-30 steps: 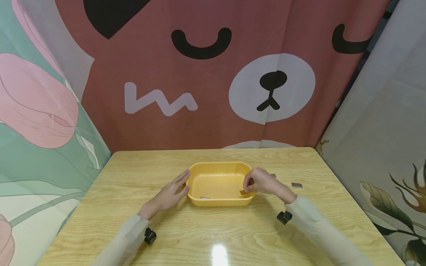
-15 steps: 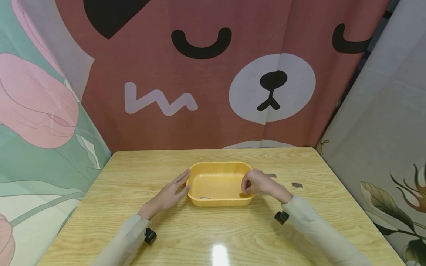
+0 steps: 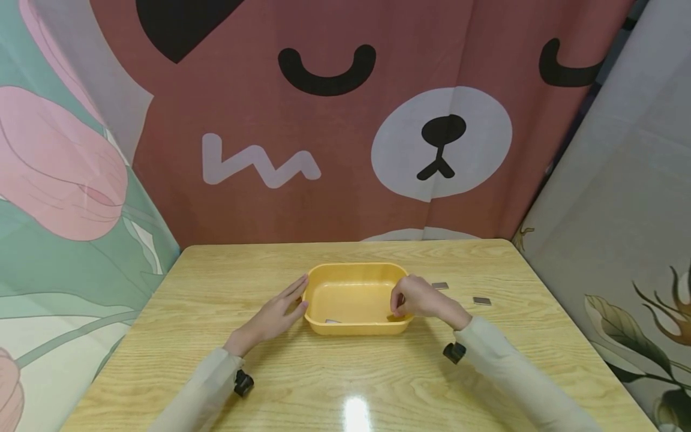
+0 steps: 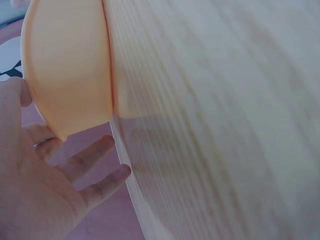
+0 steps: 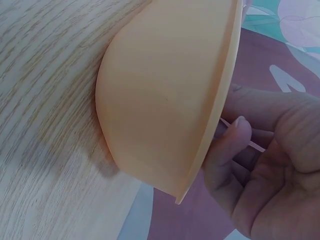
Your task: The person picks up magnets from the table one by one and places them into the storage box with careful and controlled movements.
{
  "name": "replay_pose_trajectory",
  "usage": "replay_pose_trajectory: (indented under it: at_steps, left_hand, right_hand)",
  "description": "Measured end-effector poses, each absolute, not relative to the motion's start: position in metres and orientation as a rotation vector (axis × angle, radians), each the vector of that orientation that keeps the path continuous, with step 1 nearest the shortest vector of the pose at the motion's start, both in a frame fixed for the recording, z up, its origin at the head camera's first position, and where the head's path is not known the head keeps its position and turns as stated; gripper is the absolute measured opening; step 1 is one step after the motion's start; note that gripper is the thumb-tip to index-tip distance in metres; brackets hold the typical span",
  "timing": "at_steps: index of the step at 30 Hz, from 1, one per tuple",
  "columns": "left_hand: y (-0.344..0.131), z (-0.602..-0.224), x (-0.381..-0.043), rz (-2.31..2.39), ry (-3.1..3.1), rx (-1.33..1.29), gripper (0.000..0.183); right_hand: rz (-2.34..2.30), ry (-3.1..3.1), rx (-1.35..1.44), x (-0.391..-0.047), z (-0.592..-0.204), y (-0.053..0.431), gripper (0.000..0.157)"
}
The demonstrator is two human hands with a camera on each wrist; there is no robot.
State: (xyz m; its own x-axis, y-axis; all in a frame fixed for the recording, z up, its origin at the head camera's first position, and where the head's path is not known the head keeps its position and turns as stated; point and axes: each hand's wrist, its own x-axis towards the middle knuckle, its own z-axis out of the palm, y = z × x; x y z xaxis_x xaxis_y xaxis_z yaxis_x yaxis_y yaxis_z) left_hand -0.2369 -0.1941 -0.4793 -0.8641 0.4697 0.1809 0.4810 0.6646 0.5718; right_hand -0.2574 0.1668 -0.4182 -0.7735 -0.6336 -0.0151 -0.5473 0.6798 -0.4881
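Note:
A yellow plastic basin stands on the wooden table. My left hand, fingers spread, rests against its left end; the left wrist view has thumb and fingertips at the rim. My right hand reaches over the right end with curled fingers. Between them it pinches a small thin flat piece, mostly hidden by the fingers and low in the basin's front right corner. Another small flat piece lies inside at the front left, partly hidden by the front wall.
Two small flat rectangular pieces lie on the table right of the basin: one just behind the right hand, the other farther right. Printed curtains hang behind the table and at both sides.
My right hand has moved slightly left and down into the basin with the flat piece, uncovering more of the piece on the table behind it. The left hand has stayed put.

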Motion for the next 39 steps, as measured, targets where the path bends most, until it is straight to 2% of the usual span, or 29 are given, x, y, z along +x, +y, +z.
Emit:
replay_pose_trajectory:
  at_steps: [39]
  left_hand:
    - [-0.1944, -0.4794, -0.2378, -1.0, -2.865, -0.796, 0.062]
  right_hand:
    - [-0.586, 2.79, -1.032, -0.2597, -0.4248, 0.1608, 0.019]
